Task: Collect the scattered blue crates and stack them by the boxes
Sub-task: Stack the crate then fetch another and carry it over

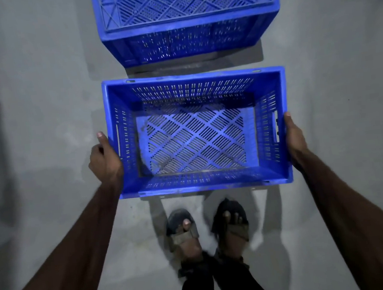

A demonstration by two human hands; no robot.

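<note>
My left hand (105, 159) and right hand (293, 138) each grip a short end of an open-topped blue crate (201, 179), thumbs up along its rim, holding it level in front of my sandalled feet (183, 231). Just beyond it, apart from mine, a second blue crate (183, 2) sits upside down on the grey floor (39, 114).

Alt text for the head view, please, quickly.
The left hand and right hand grip the short ends of an open-topped blue perforated plastic crate, ahead of sandalled feet. A second blue plastic crate sits apparently upside down on the grey concrete floor beyond.
</note>
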